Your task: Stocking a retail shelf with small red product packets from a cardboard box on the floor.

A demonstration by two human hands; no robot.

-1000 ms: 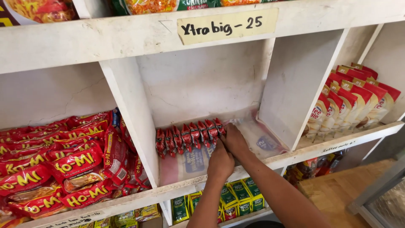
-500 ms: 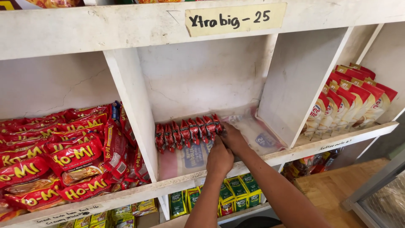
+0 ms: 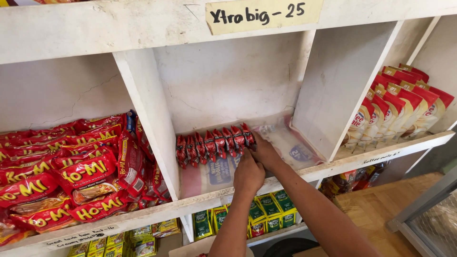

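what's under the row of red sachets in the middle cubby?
The red sachets stand on a clear plastic sheet with blue print, spread over the cubby floor. The right hand touches the row's right end; the left hand covers part of the sheet. The shelf board beneath is mostly hidden.

Head view, close, down onto shelf (image 3: 333, 167)

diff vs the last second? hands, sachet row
Little changed. Both hands keep to the right end of the row of small red sachets: right hand at the end sachet, left hand just in front. The row, the red noodle packs and the shelf stayed put.
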